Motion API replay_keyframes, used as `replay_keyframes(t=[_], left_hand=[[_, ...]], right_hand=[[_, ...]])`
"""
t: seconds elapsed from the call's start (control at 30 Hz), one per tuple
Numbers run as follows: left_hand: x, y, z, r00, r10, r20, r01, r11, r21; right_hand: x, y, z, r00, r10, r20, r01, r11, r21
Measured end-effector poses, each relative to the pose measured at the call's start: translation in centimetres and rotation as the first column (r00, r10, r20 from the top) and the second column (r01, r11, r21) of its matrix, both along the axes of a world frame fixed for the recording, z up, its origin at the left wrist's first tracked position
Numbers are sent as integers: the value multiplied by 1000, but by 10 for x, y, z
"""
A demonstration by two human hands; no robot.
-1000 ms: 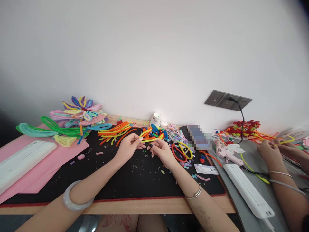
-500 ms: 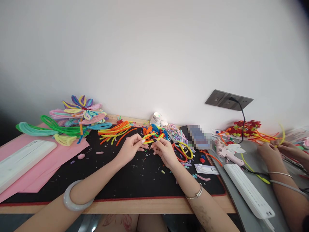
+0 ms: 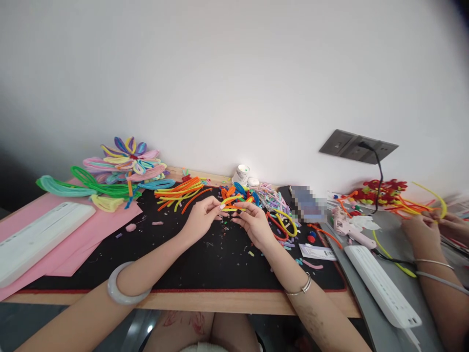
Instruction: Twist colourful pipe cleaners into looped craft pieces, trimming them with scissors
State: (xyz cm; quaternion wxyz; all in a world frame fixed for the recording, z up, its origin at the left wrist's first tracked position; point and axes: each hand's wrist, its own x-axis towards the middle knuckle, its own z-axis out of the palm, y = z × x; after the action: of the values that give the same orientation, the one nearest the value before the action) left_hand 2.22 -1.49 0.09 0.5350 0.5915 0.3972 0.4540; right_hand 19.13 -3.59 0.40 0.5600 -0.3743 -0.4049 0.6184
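While cuttings (image 3: 157, 223) littered the black mat (image 3: 205, 271), we held yellow-and-orange fuzzy stems (image 3: 231, 200), our left hand (image 3: 203, 213) and right hand (image 3: 257, 226) both pinched closed.

The left hand (image 3: 203, 214) and right hand (image 3: 258, 226) hold what seem orange and yellow pipe cleaners (image 3: 230, 200) between them.

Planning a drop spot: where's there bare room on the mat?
Mainly the near strip of the black mat, between the wearer's left forearm and right forearm. Also between the pink sheets and left forearm, bar a pompom and few scraps. Crowded around the held stems: orange-yellow bundle left, multicoloured offcuts right.
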Motion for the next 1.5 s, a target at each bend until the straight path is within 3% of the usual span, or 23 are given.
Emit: replay_keyframes(t=[0.3, 0.5, 0.63, 0.83, 1.2, 1.5], left_hand=[[1, 1, 1, 999, 7, -41, -9, 999, -45], [2, 1, 1, 999, -13, -51, 9, 998, -70], [3, 1, -2, 989, -114, -97, 103, 988, -112], [3, -1, 0, 973, -188, -130, 181, 981, -65], [3, -4, 10, 942, -256, -218, 257, 966, -22], [3, -3, 8, 955, -225, -194, 220, 974, -52]], right_hand=[[1, 1, -2, 1000, 7, 0, -7, 1000, -20], [-2, 1, -2, 978, -40, 203, 36, 999, 21], [0, 2, -2, 947, -110, 301, 85, 992, 95], [0, -1, 1, 904, -49, 425, -3, 993, 120], [1, 0, -1, 906, -37, 421, -27, 989, 145], [-1, -3, 5, 909, -47, 413, -20, 987, 157]])
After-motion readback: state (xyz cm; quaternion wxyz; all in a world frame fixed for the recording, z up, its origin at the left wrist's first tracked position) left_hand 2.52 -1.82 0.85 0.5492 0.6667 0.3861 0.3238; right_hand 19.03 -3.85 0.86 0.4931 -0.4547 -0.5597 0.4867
